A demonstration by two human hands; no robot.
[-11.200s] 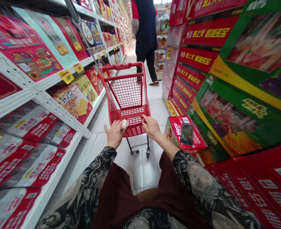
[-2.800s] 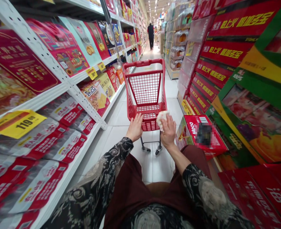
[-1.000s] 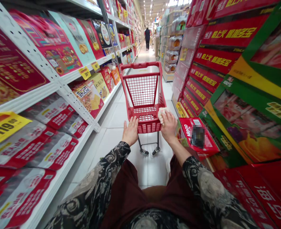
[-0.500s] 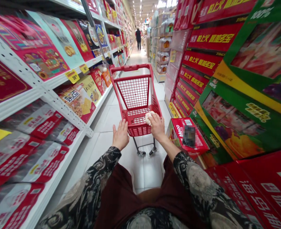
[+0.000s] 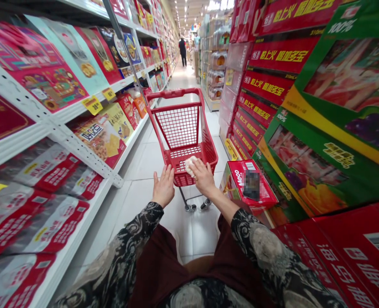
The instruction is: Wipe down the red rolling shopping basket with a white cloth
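A red plastic shopping cart (image 5: pixel 181 95) with mesh sides stands on the tiled floor in front of me. My left hand (image 5: pixel 164 186) rests at the near left corner of its basket, fingers straight and slightly spread, holding nothing. A crumpled white cloth (image 5: pixel 190 166) is in my right hand (image 5: pixel 204 177), whose fingers press it along the top of the basket's near edge. The cloth is partly hidden beneath those fingers. The basket shows nothing inside it.
White shelves (image 5: pixel 64 113) of packaged food run along the left. Stacked drink cartons (image 5: pixel 273 87) and green fruit-juice boxes (image 5: pixel 308 171) line the right. A red Meco box (image 5: pixel 232 171) with a pixelated dark object (image 5: pixel 252 184) on it stands near my right arm. A person (image 5: pixel 183 51) is far down the aisle.
My right hand has moved left with the cloth, from the basket's near right corner to about the middle of its near edge. My left hand stays at the left corner.
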